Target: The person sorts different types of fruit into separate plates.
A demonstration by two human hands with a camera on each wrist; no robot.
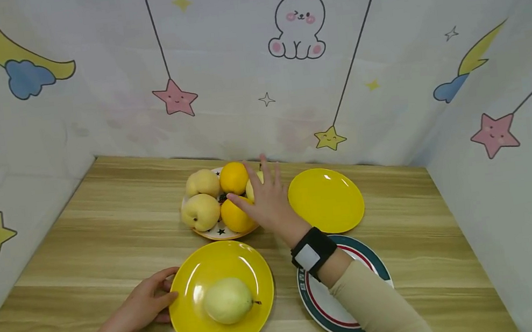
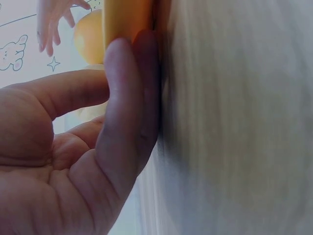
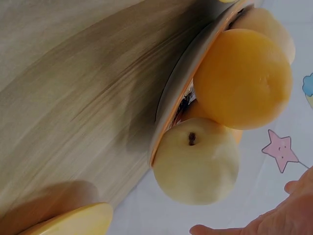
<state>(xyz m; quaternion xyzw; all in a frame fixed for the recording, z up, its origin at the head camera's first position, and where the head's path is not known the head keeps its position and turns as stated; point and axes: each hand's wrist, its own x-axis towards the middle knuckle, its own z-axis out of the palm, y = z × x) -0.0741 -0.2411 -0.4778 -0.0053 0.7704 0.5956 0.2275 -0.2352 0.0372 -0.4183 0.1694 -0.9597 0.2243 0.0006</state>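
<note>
My left hand holds the left rim of the nearer yellow plate, thumb over the edge and the other fingers along its side. On that plate lies a pale green-yellow pear, its stem pointing right. My right hand is spread over the right side of the star-patterned plate, fingers apart and holding nothing. That plate bears two oranges, two pale yellow peach-like fruits and another pear. In the head view the right hand partly covers this pear and the front orange.
A second yellow plate lies at the back right. In front of it a white plate with a green and red rim sits partly under the right forearm. Patterned cloth walls border the wooden table at the back and sides.
</note>
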